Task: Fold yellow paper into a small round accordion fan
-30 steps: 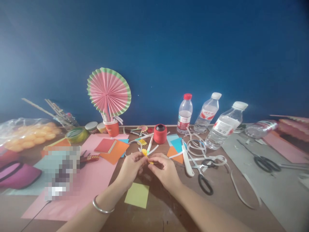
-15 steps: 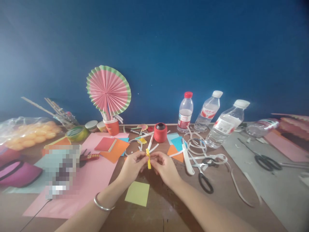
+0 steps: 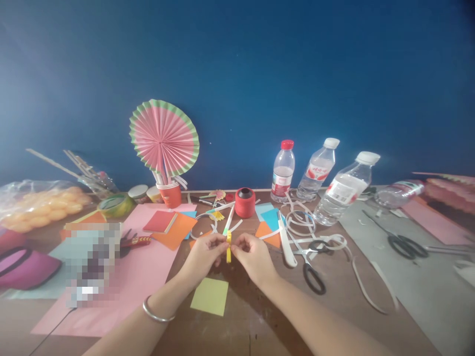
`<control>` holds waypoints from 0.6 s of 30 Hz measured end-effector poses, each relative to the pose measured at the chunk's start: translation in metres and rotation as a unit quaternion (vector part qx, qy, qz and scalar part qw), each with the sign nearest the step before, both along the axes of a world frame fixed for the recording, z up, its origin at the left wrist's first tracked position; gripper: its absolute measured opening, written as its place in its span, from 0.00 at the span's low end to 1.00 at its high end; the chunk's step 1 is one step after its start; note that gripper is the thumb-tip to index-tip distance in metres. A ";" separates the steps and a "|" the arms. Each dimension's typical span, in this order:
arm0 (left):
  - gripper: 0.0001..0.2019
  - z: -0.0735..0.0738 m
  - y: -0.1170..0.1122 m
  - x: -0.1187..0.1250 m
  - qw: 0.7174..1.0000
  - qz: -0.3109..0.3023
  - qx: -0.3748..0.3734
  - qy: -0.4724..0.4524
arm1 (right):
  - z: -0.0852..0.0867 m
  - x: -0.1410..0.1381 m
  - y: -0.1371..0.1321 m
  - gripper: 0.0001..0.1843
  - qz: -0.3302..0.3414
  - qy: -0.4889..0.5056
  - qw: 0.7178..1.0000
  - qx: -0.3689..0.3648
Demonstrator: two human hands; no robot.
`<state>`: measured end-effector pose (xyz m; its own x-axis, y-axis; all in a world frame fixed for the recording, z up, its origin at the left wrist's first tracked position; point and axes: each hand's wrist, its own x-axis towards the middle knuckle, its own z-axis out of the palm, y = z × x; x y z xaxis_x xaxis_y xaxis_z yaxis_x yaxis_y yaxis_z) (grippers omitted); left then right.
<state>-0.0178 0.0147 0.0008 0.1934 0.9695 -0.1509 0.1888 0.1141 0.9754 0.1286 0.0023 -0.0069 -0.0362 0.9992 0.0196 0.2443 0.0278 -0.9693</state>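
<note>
A narrow yellow folded paper strip (image 3: pixel 228 254) stands upright between my hands, above the middle of the table. Thumb and fingers of my left hand (image 3: pixel 202 253) pinch it from one side. From the other side, my right hand (image 3: pixel 255 254) grips it with thumb and bent fingers. The strip's folds are too small to count. Below my left hand lies a pale yellow paper square (image 3: pixel 210 296) on the brown table (image 3: pixel 230 331). A red round object with a dark top (image 3: pixel 245 203) is just beyond my fingers.
A pleated pink and green fan (image 3: pixel 163 136) rises from a red paper cup (image 3: pixel 169 196). At the right are a white-handled cutter (image 3: pixel 287 247), scissors (image 3: pixel 314 278), curled white strips (image 3: pixel 302 220) and several plastic bottles (image 3: pixel 339 193). Pink paper (image 3: pixel 148 272) covers the left.
The view has shifted slightly, so the things on the table sit a little further left. Both hands keep hold of the yellow strip, and my right-hand fingers have moved slightly on it.
</note>
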 end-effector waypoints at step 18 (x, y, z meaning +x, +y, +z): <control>0.09 0.001 0.000 -0.002 0.993 -0.037 -0.069 -0.087 | 0.001 0.002 0.005 0.10 0.040 0.064 0.996 -0.053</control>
